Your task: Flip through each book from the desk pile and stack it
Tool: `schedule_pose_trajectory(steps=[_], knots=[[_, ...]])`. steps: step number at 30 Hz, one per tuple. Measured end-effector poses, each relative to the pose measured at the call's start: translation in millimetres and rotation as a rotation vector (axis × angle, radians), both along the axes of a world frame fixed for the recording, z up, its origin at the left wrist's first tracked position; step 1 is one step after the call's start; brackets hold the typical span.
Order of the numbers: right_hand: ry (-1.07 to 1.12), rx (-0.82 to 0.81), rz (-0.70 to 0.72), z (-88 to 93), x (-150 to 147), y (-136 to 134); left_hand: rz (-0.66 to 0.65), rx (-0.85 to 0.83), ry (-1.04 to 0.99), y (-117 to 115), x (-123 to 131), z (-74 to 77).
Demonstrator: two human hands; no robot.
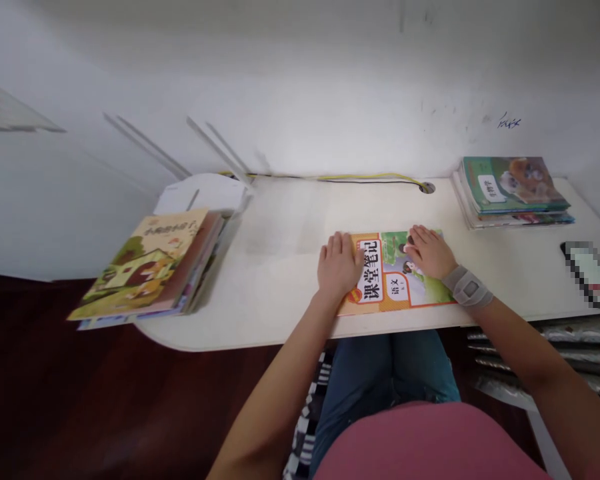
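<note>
Head view: right of centre in the frame, a book (395,280) lies under the flat, ungripping left hand (339,267) and right hand (431,253), set apart. At frame left, a pile of books (150,267) overhangs the table (275,287); a knock might topple it.

The bare left arm (279,381) slants forward and to the right, its left hand (339,268) laid palm down with the fingers (336,244) extended, pointing away and lying close together. The bare right arm (527,357) angles forward and to the left, its right hand (433,256) also palm down, apart from the other, with fingers reaching away and leftward, the thumb (413,255) on the inner side.
</note>
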State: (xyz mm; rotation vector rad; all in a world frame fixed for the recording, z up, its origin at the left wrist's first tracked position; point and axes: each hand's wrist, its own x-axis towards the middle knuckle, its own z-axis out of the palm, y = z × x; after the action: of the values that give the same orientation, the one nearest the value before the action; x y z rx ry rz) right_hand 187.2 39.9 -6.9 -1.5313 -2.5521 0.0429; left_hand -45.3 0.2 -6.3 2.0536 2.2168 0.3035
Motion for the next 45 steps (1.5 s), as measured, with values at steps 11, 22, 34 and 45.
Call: schedule_pose_trajectory(steps=[11,22,34,45], knots=[[0.047,0.073,0.055,7.5,1.7,3.1,0.066,0.132,-0.493,0.3,-24.1,1.4],[0.135,0.058,0.062,2.0,5.9,8.5,-0.062,-0.312,-1.228,52.2,-55.6,29.8],[0.386,0.029,0.079,28.0,51.5,21.5,0.026,-0.216,-1.286,40.4,-56.3,30.5],[0.788,-0.253,-0.058,57.9,63.3,14.5,-0.005,-0.059,-1.248,34.0,-56.9,43.7]])
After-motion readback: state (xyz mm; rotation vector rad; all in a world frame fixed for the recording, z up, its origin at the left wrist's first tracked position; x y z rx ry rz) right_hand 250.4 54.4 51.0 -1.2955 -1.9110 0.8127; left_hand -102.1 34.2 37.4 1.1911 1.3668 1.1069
